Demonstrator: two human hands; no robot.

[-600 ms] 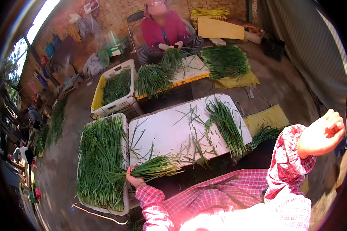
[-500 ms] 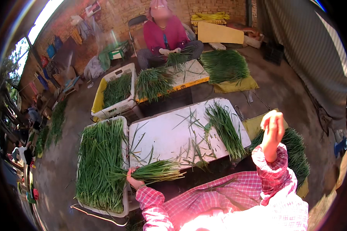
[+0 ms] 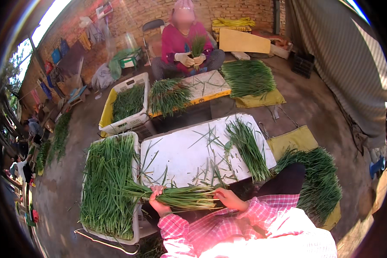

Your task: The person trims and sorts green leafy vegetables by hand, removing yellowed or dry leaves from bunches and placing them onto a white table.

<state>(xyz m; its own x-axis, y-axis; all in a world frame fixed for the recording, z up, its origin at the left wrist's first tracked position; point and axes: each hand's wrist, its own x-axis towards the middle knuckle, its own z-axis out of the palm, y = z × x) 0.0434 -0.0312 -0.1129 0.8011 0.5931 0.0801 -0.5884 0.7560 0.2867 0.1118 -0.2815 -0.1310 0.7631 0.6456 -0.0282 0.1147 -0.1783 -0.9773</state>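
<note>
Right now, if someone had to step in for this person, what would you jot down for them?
Left hand: closed around the bundle of green chives near its middle.
Right hand: grip on the same bundle's other end.
Bundle lies level at the near edge of the white board.
Done: one bundle gathered.
Left: loose chives on the board, a full white crate at the left, a heap on the yellow mat at the right.

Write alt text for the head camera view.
Both hands, left hand and right hand, grip a bunch of green chives at the near edge of a white board. A crate of chives sits left; another person bundles chives opposite.
</note>
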